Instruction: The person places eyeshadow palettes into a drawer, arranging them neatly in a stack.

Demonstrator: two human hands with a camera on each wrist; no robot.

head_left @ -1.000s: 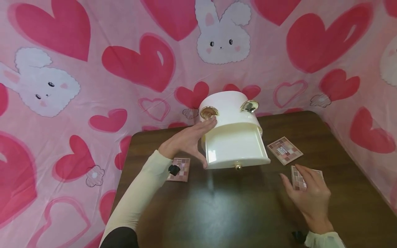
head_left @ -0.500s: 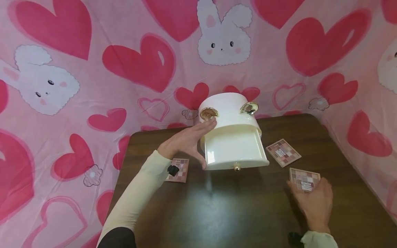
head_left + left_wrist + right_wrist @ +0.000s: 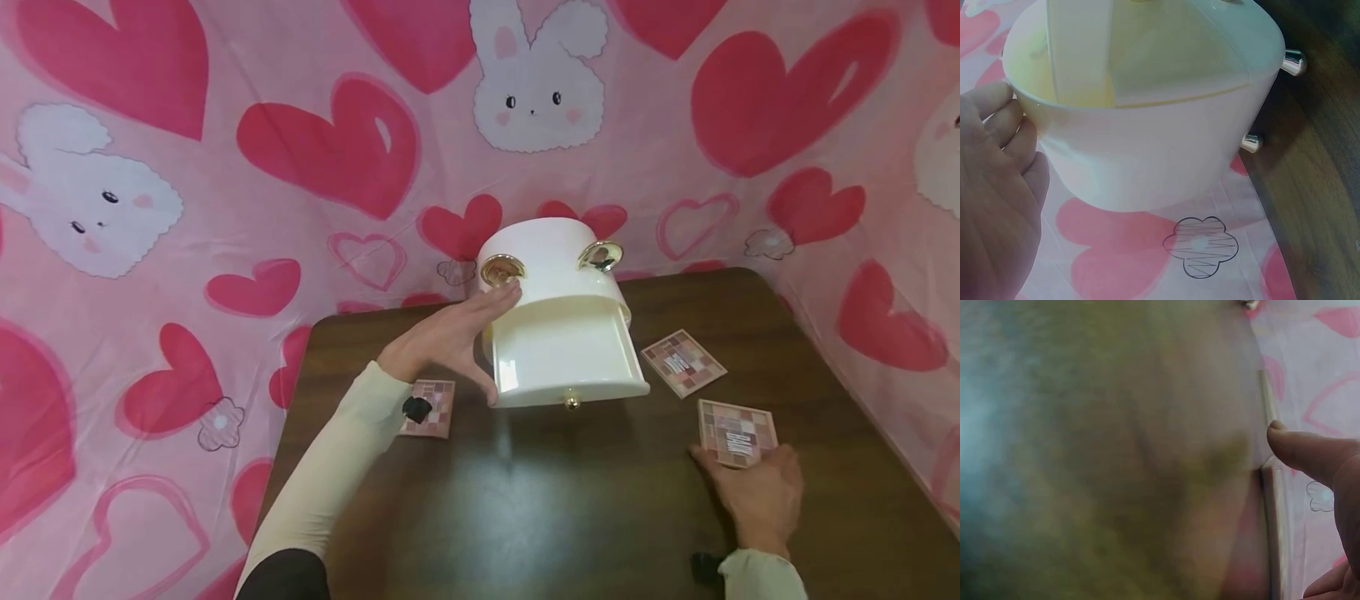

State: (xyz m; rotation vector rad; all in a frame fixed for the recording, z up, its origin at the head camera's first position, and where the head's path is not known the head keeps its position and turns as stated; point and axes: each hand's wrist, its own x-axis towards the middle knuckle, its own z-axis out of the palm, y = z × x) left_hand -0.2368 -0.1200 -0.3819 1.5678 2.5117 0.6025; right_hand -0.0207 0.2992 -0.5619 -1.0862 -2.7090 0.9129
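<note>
table [image 3: 540, 517]: right hand [image 3: 759, 498], earlier over palette [image 3: 737, 429], now grips it

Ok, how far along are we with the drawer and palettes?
Done: the drawer of the white organizer stands open, the left hand against the organizer. In hand: the right hand is at the near-right palette; whether it grips is unclear. Left, probably: putting palettes in, since that one, the palette beyond it and the left-side palette are all outside the drawer, then closing it.
</note>
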